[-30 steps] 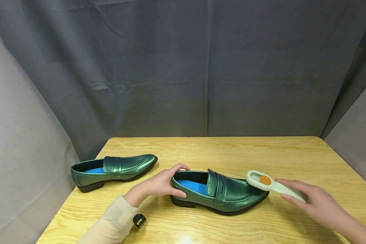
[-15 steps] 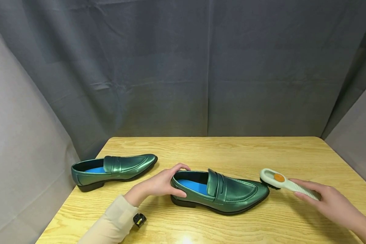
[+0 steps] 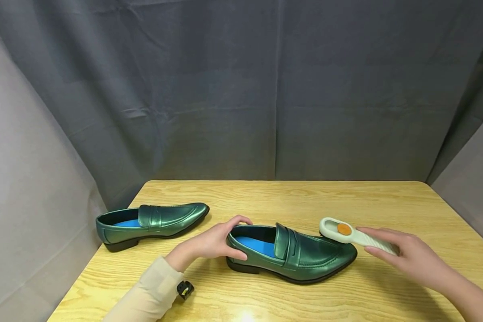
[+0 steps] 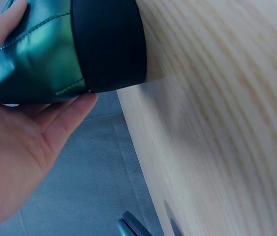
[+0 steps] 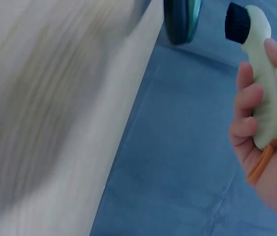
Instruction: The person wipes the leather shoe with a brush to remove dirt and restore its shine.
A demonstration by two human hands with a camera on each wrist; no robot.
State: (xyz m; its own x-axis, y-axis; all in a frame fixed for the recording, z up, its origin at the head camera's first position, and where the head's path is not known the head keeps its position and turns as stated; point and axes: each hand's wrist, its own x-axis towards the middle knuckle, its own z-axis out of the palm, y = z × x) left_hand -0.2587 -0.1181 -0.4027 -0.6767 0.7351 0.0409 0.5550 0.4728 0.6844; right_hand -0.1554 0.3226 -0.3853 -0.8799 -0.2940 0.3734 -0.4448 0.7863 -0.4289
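A shiny green loafer (image 3: 318, 255) with a blue insole stands upright on the table, its toe to the right. My left hand (image 3: 209, 241) grips its heel, thumb on the near side and fingers round the back; the left wrist view shows the heel (image 4: 40, 54) in that grasp. In my right hand (image 3: 410, 255) is a pale green brush (image 3: 334, 229) with an orange button, its head over the loafer's toe. Dark bristles (image 5: 237, 23) and an orange loop (image 5: 262, 164) show in the right wrist view. Whether the bristles touch the leather is hard to tell.
A matching green loafer (image 3: 165, 222) stands at the table's left edge, farther back. The wooden table (image 3: 290, 197) ends before a grey curtain (image 3: 209, 89). A small black device (image 3: 185, 290) is by the left sleeve cuff (image 3: 157, 281).
The brush went right, off the tip of the toe, by half a second ago. It has since come back left over the toe. My left hand and the loafer stay put.
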